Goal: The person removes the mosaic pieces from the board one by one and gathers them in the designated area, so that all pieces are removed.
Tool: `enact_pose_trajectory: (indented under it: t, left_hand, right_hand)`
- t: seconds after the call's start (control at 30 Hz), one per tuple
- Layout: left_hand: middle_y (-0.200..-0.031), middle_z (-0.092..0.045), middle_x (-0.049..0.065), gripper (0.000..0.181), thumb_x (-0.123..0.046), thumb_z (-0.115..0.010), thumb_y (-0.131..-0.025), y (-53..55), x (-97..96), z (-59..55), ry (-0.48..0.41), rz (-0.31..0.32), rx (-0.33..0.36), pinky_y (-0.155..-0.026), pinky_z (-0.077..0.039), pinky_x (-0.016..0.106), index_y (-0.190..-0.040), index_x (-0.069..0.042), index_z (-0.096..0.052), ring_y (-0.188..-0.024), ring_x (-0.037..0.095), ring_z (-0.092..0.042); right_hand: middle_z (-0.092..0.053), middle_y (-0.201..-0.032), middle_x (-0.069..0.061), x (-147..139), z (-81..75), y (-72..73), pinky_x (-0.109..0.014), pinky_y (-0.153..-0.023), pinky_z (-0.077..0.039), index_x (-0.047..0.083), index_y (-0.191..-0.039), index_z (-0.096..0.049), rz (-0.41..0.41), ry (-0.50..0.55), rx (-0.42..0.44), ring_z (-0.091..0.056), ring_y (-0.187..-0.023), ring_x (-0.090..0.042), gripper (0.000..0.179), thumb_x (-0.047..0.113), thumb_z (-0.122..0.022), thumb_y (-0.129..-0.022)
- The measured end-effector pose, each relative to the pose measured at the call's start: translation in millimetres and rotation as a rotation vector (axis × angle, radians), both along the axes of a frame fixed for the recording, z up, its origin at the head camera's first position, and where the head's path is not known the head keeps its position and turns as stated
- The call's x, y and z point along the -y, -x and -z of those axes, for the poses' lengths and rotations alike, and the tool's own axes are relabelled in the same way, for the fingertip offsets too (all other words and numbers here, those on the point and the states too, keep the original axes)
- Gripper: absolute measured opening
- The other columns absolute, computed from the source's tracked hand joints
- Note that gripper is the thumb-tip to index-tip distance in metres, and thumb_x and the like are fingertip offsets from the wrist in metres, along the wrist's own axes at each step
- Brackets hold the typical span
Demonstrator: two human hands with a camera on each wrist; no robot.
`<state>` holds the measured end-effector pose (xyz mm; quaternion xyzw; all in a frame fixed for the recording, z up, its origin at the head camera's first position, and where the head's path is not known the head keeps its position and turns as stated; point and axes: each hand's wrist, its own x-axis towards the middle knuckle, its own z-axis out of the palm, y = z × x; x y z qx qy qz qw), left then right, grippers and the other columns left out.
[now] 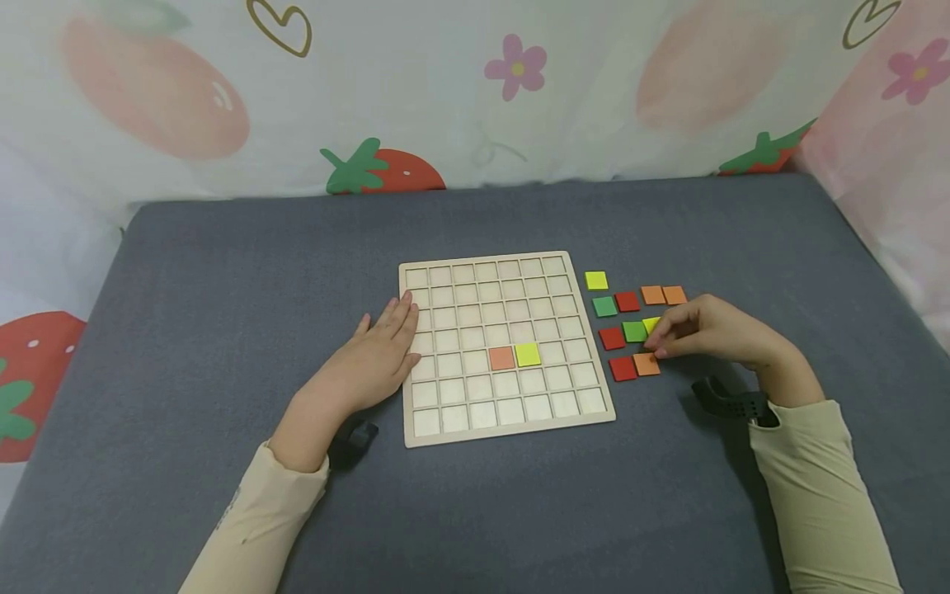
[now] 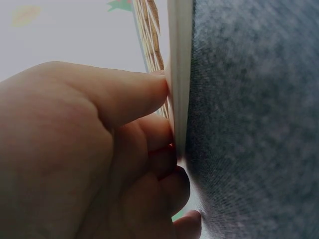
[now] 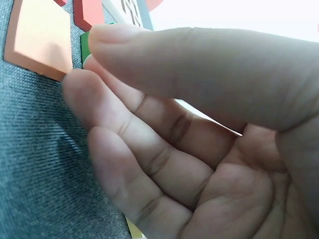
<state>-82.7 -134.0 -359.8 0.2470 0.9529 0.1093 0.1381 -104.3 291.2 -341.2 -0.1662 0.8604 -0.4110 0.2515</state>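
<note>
A pale wooden grid board [image 1: 510,433] lies flat on the grey cloth. In its grid sit a salmon-orange tile [image 1: 501,358] and, just right of it, a yellow tile [image 1: 528,355]. My left hand [image 1: 374,359] rests on the board's left edge with fingers extended; the left wrist view has the thumb against the rim. My right hand [image 1: 708,334] is over the loose tiles, fingers bent, beside an orange tile [image 1: 646,364] and partly covering another yellow tile [image 1: 651,324]. In the right wrist view a green tile [image 3: 85,45] shows behind the thumb; no tile is visible between thumb and fingers.
Right of the board lie red tiles [image 1: 612,338], green tiles [image 1: 604,307], more orange tiles [image 1: 674,294] and a far yellow tile [image 1: 596,280]. A patterned curtain [image 1: 579,124] hangs behind the table [image 1: 245,272]. Each wrist wears a black strap [image 1: 731,402].
</note>
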Motion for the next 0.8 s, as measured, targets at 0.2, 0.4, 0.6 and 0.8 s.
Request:
enact_pose_trajectory:
  t: [0.2,0.4,0.6,0.8]
  left_hand:
    - [-0.156,-0.004,0.019,0.061,-0.023,-0.042,-0.101,0.4,1.0,-0.2,0.002,0.001,0.002,-0.111,-0.012,0.055,-0.148,0.007,-0.015,-0.143,0.032,-0.005]
    - [-0.156,-0.003,0.019,0.062,-0.024,-0.042,-0.101,0.7,0.8,0.2,0.002,0.003,0.007,-0.111,-0.012,0.055,-0.148,0.006,-0.015,-0.143,0.032,-0.005]
    - [-0.156,-0.003,0.019,0.062,-0.024,-0.042,-0.101,1.1,0.4,0.2,0.008,0.006,0.006,-0.111,-0.012,0.055,-0.148,0.006,-0.014,-0.143,0.032,-0.005]
    - [-0.156,-0.003,0.02,0.062,-0.024,-0.042,-0.101,0.9,0.2,0.5,0.01,0.004,0.009,-0.111,-0.012,0.055,-0.148,0.007,-0.015,-0.143,0.032,-0.005]
  right_hand:
    - [-0.07,-0.09,-0.007,0,-0.5,0.1,-0.027,-0.07,-0.052,-0.002,-0.093,-0.07,0.003,0.009,-0.004,-0.065,-0.077,-0.011,0.012,0.004,-0.07,-0.083]
    - [-0.069,-0.088,-0.007,3,-1.7,-0.2,-0.027,-0.069,-0.052,-0.003,-0.092,-0.069,0.025,0.026,-0.02,-0.063,-0.076,-0.012,0.011,0.004,-0.07,-0.083]
    - [-0.069,-0.09,-0.008,8,-3.9,-2.4,-0.029,-0.07,-0.052,-0.005,-0.093,-0.068,0.045,0.074,-0.022,-0.062,-0.081,-0.012,0.013,0.004,-0.07,-0.084]
    - [-0.069,-0.092,-0.01,13,-3.9,-2.6,-0.028,-0.073,-0.053,-0.007,-0.096,-0.068,0.037,0.099,0.0,-0.065,-0.084,-0.012,0.015,0.003,-0.069,-0.084]
